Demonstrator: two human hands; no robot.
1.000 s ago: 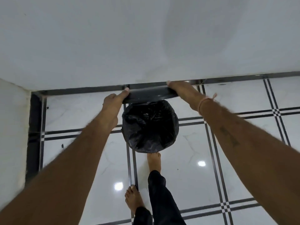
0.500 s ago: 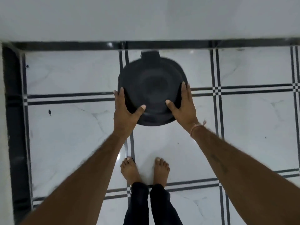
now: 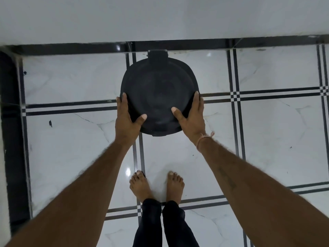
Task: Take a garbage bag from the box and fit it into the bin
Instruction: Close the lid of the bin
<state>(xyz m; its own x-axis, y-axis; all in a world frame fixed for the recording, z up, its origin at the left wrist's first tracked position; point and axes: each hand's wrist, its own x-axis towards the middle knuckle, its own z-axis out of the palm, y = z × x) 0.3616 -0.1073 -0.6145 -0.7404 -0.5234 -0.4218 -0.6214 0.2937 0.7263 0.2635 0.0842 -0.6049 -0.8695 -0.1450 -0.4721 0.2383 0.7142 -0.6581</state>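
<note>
A round black bin (image 3: 158, 90) stands on the tiled floor close to the wall, seen from straight above with its lid down. The hinge tab points at the wall. My left hand (image 3: 127, 120) grips the lid's near left rim, thumb lying on top. My right hand (image 3: 191, 114) holds the near right rim the same way. The black garbage bag inside is hidden by the lid. No box is in view.
A white wall (image 3: 160, 18) with a black skirting strip runs behind the bin. Another wall edge and dark strip (image 3: 10, 139) close the left side. My bare feet (image 3: 156, 188) stand just in front of the bin on the glossy white tiles.
A second ago the lid stood raised with the black bag showing in the bin. Both hands lowered it; now the lid is down and both hands rest on its front rim.
</note>
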